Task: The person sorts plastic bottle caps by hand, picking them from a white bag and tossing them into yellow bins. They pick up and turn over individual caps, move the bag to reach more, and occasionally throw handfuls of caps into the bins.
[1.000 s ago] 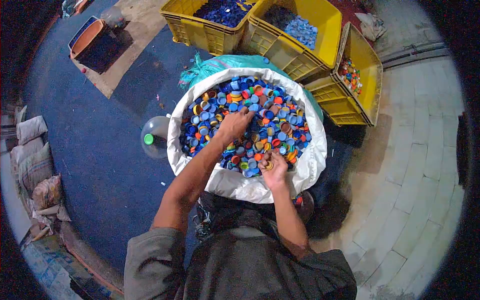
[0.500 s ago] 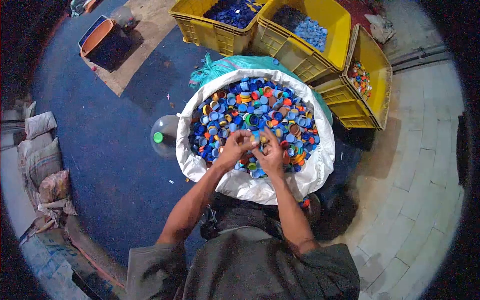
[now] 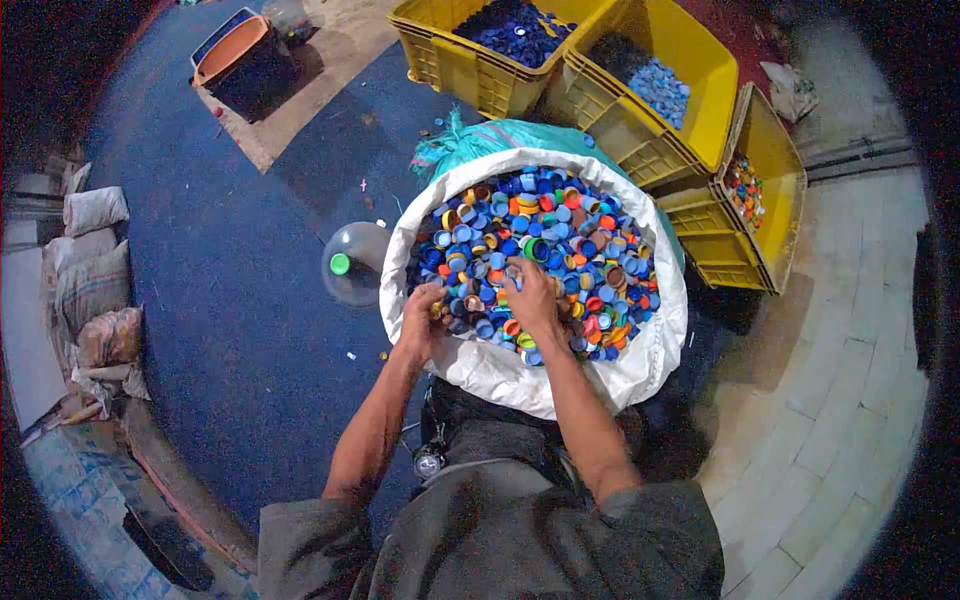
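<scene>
A white woven sack (image 3: 465, 372), its rim rolled outward, stands before me full of mixed plastic bottle caps (image 3: 580, 235), mostly blue, with orange, yellow, brown and green ones. At the sack's left inner side is my left hand (image 3: 421, 322), fingers curled; whatever they hold is hard to make out. Nearer the middle, my right hand (image 3: 534, 302) reaches in over the caps and pinches a light blue bottle cap (image 3: 516, 282) between thumb and fingers. A larger green cap ring (image 3: 537, 249) lies just beyond that hand.
Yellow crates (image 3: 640, 150) holding sorted caps stand behind and to the right. A teal sack (image 3: 500, 138) lies against the white one. On the left are a clear jug with a green cap (image 3: 340, 264), an orange-rimmed tub (image 3: 232, 52) and stacked bags (image 3: 95, 275).
My hands were together around a small blue cap; now they are apart, the left at the sack's left side. The view has shifted, so the sack appears slightly farther right.
</scene>
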`<state>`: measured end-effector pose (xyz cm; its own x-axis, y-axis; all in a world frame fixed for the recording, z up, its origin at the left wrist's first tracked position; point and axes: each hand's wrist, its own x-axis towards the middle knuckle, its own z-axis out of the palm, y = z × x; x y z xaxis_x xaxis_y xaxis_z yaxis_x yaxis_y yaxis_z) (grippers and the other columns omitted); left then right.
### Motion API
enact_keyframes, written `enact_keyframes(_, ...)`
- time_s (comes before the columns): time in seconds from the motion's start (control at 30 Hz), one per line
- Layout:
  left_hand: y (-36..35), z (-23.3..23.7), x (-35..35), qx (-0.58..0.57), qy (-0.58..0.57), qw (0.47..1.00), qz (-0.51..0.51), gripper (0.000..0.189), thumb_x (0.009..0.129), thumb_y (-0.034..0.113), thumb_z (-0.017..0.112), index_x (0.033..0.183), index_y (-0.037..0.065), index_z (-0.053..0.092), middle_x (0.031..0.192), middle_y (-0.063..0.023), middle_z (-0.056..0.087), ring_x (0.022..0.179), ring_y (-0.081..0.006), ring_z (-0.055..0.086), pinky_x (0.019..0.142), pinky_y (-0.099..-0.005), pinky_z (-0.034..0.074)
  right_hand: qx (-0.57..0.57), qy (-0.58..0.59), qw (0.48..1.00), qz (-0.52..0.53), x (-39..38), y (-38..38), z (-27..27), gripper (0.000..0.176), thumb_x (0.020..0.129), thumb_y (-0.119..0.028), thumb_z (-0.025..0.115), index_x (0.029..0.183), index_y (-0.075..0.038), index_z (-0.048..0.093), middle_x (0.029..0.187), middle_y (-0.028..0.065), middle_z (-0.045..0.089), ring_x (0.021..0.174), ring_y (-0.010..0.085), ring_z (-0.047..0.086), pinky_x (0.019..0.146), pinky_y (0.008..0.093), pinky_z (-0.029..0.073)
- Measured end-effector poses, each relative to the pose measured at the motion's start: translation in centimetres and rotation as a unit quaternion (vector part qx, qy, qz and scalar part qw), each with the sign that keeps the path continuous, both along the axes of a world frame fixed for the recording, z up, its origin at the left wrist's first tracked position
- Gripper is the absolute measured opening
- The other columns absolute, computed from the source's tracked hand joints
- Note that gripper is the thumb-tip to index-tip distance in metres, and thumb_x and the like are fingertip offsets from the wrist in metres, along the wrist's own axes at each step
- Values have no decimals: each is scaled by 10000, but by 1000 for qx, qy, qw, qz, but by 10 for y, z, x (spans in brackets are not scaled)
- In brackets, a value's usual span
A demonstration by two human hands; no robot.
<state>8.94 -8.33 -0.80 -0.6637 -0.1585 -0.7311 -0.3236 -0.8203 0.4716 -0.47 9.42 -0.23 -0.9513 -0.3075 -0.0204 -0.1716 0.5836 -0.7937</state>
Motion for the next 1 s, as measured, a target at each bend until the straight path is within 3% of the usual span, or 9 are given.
enact_keyframes(0.07,0,3,5,-9,-12,1000,-6,157,822,157,634,914,120,513,743,18,508,613,-86,496,490,-225,398,2,54,998,15,-17,-14,-13,334,773,-98,640,1090,-28,560,964,153,655,865,363,625,761,408,502)
enact_keyframes(0.2,2,10,13,25,-12,1000,-3,149,835,196,634,876,123,511,730,21,499,632,-97,502,524,-242,419,120,27,992,20,-40,-38,-22,350,800,-122,595,1144,-90,538,1015,171,636,888,380,608,764,436,497)
enact_keyframes(0.3,7,12,14,19,-8,1000,15,161,850,221,626,882,118,507,714,12,501,629,-102,507,521,-249,425,157,79,980,96,-52,-43,-24,350,810,-147,567,1155,-95,535,1017,170,634,882,385,609,761,452,500)
enact_keyframes(0.47,12,14,13,25,1,999,31,164,847,211,630,885,107,509,715,8,511,609,-88,513,490,-218,430,190,78,959,193,-62,-42,-14,413,760,-51,489,1165,-99,550,1026,158,634,881,369,611,750,466,501)
enact_keyframes(0.57,15,2,11,16,-12,1000,16,147,846,208,625,866,98,529,702,12,519,596,-79,508,475,-207,434,183,121,950,221,-66,-40,-22,414,760,-32,487,1166,-92,545,982,145,637,857,365,616,716,468,504)
enact_keyframes(0.67,18,-2,7,10,-1,1000,-7,130,850,204,610,856,89,551,698,12,541,599,-71,514,475,-208,439,242,185,910,283,-73,-37,-37,432,720,-62,612,1138,-93,508,904,122,618,799,327,637,641,454,507)
enact_keyframes(0.77,22,6,3,-4,-22,999,-23,123,856,199,591,868,80,562,712,4,570,614,-67,531,475,-207,437,273,198,884,322,-78,-37,-33,363,756,-52,560,1113,-90,508,893,120,601,745,314,641,593,440,508)
enact_keyframes(0.87,23,1,1,-9,-15,998,-61,163,866,225,554,943,81,564,788,-7,610,670,-82,560,529,-212,441,271,218,865,362,-80,-37,-23,486,711,-18,588,1188,-79,516,940,94,597,745,287,634,599,404,509)
enact_keyframes(1.0,27,-7,-2,33,-20,999,-35,129,871,195,555,902,70,559,758,-16,590,637,-84,548,501,-224,427,257,198,876,356,-83,-33,-21,473,721,-15,602,1181,-78,517,954,96,599,743,300,633,605,417,507)
